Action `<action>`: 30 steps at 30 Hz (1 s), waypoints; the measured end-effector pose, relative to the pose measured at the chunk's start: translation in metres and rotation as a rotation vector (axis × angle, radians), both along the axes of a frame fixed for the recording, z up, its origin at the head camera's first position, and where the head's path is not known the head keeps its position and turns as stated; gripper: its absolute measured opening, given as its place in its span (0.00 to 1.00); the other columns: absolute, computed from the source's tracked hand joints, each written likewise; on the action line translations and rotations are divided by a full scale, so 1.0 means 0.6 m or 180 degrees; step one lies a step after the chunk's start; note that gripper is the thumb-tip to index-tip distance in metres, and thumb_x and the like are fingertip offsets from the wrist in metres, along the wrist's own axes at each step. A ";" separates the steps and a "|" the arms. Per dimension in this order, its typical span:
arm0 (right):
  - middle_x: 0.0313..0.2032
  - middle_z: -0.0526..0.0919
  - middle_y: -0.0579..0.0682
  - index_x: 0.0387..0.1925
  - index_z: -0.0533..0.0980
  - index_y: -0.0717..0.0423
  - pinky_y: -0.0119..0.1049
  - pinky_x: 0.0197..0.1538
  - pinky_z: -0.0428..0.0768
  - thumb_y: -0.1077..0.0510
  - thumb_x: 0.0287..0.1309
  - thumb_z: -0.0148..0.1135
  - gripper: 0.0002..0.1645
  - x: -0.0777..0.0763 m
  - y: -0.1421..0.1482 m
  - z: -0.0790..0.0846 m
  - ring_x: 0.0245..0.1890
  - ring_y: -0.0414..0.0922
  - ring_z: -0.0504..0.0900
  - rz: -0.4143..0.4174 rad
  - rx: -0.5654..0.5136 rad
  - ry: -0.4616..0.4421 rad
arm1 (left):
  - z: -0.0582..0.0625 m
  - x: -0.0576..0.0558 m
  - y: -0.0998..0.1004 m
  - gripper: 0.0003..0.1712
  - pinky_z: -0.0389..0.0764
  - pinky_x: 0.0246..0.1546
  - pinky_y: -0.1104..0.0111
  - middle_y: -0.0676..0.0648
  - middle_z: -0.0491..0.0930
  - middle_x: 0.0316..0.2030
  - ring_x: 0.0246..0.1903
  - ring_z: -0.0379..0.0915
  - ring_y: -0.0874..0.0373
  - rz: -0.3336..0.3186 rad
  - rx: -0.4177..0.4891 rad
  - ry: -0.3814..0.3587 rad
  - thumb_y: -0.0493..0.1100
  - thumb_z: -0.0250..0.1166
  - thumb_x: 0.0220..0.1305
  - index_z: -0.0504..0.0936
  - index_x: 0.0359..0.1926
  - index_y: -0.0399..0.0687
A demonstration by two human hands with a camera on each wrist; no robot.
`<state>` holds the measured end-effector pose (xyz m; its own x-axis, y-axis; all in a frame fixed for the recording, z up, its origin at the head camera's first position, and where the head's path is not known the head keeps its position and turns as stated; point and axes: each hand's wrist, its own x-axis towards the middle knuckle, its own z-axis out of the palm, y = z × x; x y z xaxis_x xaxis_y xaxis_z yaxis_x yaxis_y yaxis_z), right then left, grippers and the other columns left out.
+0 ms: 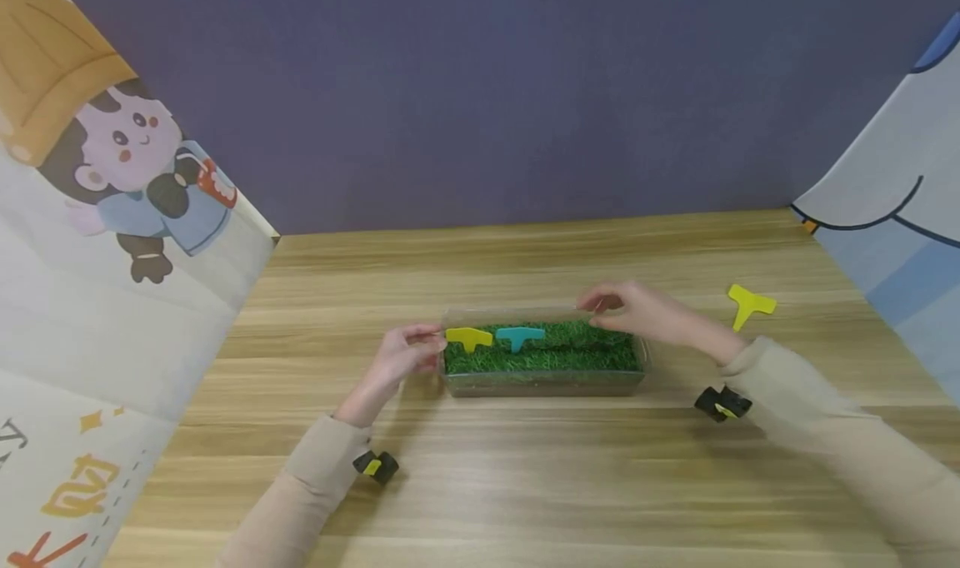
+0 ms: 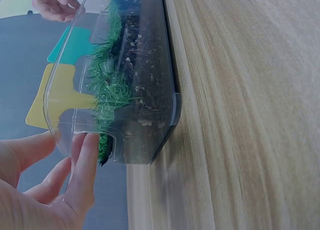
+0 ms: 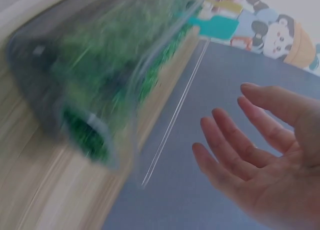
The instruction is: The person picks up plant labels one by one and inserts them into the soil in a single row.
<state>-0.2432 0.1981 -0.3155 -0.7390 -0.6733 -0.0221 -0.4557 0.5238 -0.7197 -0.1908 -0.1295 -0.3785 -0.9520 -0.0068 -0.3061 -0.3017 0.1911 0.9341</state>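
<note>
A clear plastic planter box (image 1: 546,382) stands on the table, with green artificial grass (image 1: 581,360) over dark soil. Two T-shaped plant labels stand upright in the grass toward its left end: a yellow one (image 1: 469,337) and a teal one (image 1: 520,336). At the box's left end, my left hand (image 1: 408,351) grips the wall, thumb by the rim and fingers at the end notch, as the left wrist view shows. My right hand (image 1: 626,308) hovers over the right part of the box, fingers loosely bent and spread, holding nothing.
Another yellow T-shaped label (image 1: 750,304) lies on the wooden table (image 1: 525,468) beyond my right wrist. A dark blue panel (image 1: 480,93) rises behind the table, and cartoon-printed sheets (image 1: 45,285) flank it on both sides.
</note>
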 end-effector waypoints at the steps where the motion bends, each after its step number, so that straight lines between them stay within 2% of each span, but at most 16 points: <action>1: 0.41 0.78 0.61 0.45 0.72 0.69 0.37 0.44 0.79 0.68 0.53 0.55 0.16 -0.004 0.008 0.001 0.40 0.52 0.76 -0.0018 -0.0011 -0.0002 | 0.001 -0.001 0.001 0.22 0.78 0.44 0.57 0.39 0.76 0.41 0.34 0.75 0.51 0.0010 0.0007 -0.0005 0.33 0.60 0.54 0.70 0.52 0.32; 4: 0.40 0.77 0.63 0.45 0.71 0.72 0.36 0.41 0.80 0.69 0.54 0.53 0.15 -0.018 0.035 0.003 0.40 0.54 0.76 -0.0072 -0.0053 0.0015 | 0.001 -0.005 0.005 0.23 0.79 0.42 0.59 0.39 0.76 0.40 0.33 0.75 0.51 0.0026 0.0005 -0.0002 0.33 0.60 0.54 0.70 0.52 0.33; 8: 0.39 0.78 0.62 0.44 0.72 0.70 0.36 0.41 0.80 0.69 0.54 0.54 0.14 -0.041 0.071 -0.003 0.39 0.54 0.77 -0.0196 0.0046 0.0157 | -0.002 -0.008 0.008 0.23 0.80 0.40 0.62 0.38 0.76 0.41 0.32 0.75 0.54 0.0052 0.0009 -0.0014 0.33 0.60 0.54 0.70 0.52 0.33; 17: 0.39 0.78 0.63 0.45 0.72 0.70 0.43 0.39 0.79 0.66 0.55 0.54 0.15 -0.105 0.149 -0.020 0.38 0.55 0.77 -0.0500 0.0396 0.0251 | -0.003 -0.017 0.015 0.22 0.81 0.38 0.62 0.37 0.76 0.42 0.31 0.76 0.54 0.0120 -0.0003 0.0027 0.33 0.60 0.54 0.70 0.52 0.33; 24: 0.38 0.77 0.67 0.44 0.71 0.73 0.49 0.39 0.77 0.67 0.55 0.54 0.15 -0.146 0.201 -0.029 0.38 0.59 0.76 -0.0603 0.0513 0.0338 | 0.000 -0.027 0.024 0.22 0.81 0.37 0.63 0.39 0.76 0.40 0.30 0.75 0.55 0.0159 -0.0001 0.0038 0.33 0.60 0.54 0.70 0.52 0.33; 27: 0.38 0.76 0.68 0.43 0.71 0.74 0.46 0.37 0.78 0.68 0.54 0.53 0.15 -0.162 0.221 -0.032 0.38 0.59 0.75 -0.0657 0.0597 0.0344 | 0.000 -0.032 0.028 0.22 0.81 0.37 0.63 0.38 0.76 0.40 0.30 0.75 0.56 0.0176 -0.0011 0.0046 0.33 0.60 0.54 0.71 0.52 0.33; 30: 0.37 0.77 0.68 0.42 0.71 0.75 0.39 0.34 0.78 0.68 0.53 0.53 0.15 -0.177 0.240 -0.036 0.36 0.57 0.76 -0.0687 0.0693 0.0377 | 0.002 -0.035 0.032 0.22 0.81 0.38 0.62 0.38 0.76 0.41 0.32 0.75 0.54 0.0183 -0.0009 0.0048 0.32 0.60 0.54 0.70 0.52 0.33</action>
<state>-0.3495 0.3422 -0.3370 -0.8703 -0.4897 -0.0537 -0.3912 0.7532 -0.5288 -0.2120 -0.1104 -0.3773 -0.9545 -0.0623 -0.2915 -0.2980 0.1765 0.9381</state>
